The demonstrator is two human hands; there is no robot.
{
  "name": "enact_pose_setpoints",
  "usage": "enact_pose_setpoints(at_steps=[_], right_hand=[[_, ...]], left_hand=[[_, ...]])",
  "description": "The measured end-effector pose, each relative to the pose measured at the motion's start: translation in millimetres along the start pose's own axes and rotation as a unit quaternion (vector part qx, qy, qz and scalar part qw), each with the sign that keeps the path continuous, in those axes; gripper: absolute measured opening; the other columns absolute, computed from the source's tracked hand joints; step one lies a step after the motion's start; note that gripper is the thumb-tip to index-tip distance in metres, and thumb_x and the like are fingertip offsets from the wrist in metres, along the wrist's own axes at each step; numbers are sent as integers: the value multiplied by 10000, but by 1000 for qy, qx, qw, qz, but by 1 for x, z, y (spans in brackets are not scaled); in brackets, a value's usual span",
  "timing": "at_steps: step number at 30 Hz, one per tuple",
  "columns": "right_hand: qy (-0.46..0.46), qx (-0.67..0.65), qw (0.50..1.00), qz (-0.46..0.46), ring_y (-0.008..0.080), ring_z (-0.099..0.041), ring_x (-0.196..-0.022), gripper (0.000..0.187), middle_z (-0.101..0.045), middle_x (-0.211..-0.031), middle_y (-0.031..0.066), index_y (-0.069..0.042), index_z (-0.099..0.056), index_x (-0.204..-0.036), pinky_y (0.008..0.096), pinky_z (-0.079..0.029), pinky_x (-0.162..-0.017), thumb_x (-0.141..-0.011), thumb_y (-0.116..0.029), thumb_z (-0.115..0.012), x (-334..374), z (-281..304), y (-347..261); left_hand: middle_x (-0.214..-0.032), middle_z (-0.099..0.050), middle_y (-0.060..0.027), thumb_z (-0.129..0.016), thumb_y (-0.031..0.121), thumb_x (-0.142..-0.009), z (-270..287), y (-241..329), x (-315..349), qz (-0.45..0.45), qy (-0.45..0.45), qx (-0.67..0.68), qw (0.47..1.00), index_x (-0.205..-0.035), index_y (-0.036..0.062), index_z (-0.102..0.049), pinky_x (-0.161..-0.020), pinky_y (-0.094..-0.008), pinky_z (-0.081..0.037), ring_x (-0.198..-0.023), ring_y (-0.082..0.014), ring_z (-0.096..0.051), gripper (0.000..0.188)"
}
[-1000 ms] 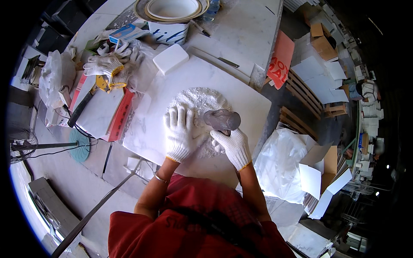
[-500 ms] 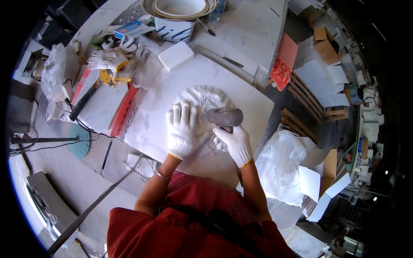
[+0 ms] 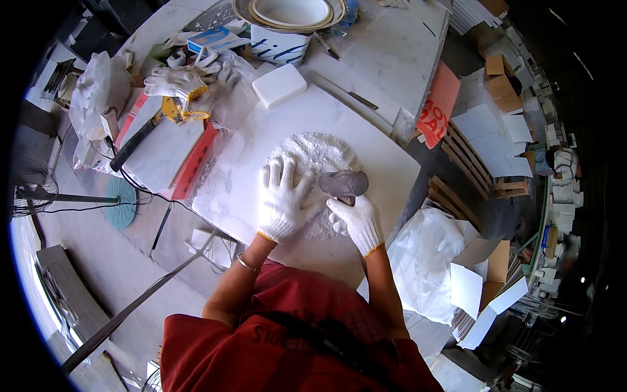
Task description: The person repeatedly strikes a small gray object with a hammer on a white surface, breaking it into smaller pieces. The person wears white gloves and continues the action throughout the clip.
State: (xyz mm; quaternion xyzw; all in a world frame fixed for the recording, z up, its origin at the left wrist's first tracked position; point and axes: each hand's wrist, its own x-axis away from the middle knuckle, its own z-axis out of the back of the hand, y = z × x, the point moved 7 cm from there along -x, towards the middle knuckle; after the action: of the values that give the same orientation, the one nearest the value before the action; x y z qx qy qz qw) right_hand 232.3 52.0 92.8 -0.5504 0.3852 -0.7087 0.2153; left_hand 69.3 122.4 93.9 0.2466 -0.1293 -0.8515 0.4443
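Both of my hands wear white knitted gloves. My left hand lies flat, fingers spread, on the left side of a rough, rounded white piece covered in chips and powder. Whether it is one solid stone under the powder, I cannot tell. On its right side, my right hand is closed round the handle of a hammer, whose worn grey-brown head points up toward me and hides part of the white piece. A marble slab lies beneath. Beyond my left hand rests a plain white block.
Spare gloves and a yellow-and-black tool lie on boxed slabs at left. Stacked bowls stand at the far edge. A plastic bag and open cartons are at right; a fan stands at left.
The whole view has shifted slightly, the far objects moving right and down. The hammer head is tilted a little differently. My left hand keeps its place on the white piece.
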Motion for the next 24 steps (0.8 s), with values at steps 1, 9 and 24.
enact_pose_setpoints(at_steps=[1, 9, 24], right_hand=[[10, 36, 999, 18, 103, -606, -563, 265, -691, -762, 60, -42, -693, -1141, 268, -459, -465, -932, -152, -814, 10, 1, -11], [10, 108, 990, 85, 89, -584, -591, 322, -670, -791, 29, -34, -674, -1192, 272, -460, -486, -917, -131, -811, -33, 0, 40], [7, 81, 994, 79, 102, -585, -565, 321, -652, -746, 48, -15, -662, -1208, 264, -465, -479, -932, -103, -799, -32, -4, 26]], left_hand=[[-1407, -500, -220, -840, 501, -709, 0, -1, 0, -3, -3, 14, 1000, -1406, 122, -621, -1132, -637, -339, -1342, -474, -437, 823], [-1422, -493, -222, -852, 490, -686, 2, 2, -1, 10, -7, -10, 1000, -1380, 59, -614, -1134, -631, -340, -1340, -480, -438, 851], [-1361, -514, -212, -843, 469, -666, 7, 6, -7, 7, 0, -10, 1000, -1330, 68, -633, -1058, -604, -384, -1265, -458, -472, 804]])
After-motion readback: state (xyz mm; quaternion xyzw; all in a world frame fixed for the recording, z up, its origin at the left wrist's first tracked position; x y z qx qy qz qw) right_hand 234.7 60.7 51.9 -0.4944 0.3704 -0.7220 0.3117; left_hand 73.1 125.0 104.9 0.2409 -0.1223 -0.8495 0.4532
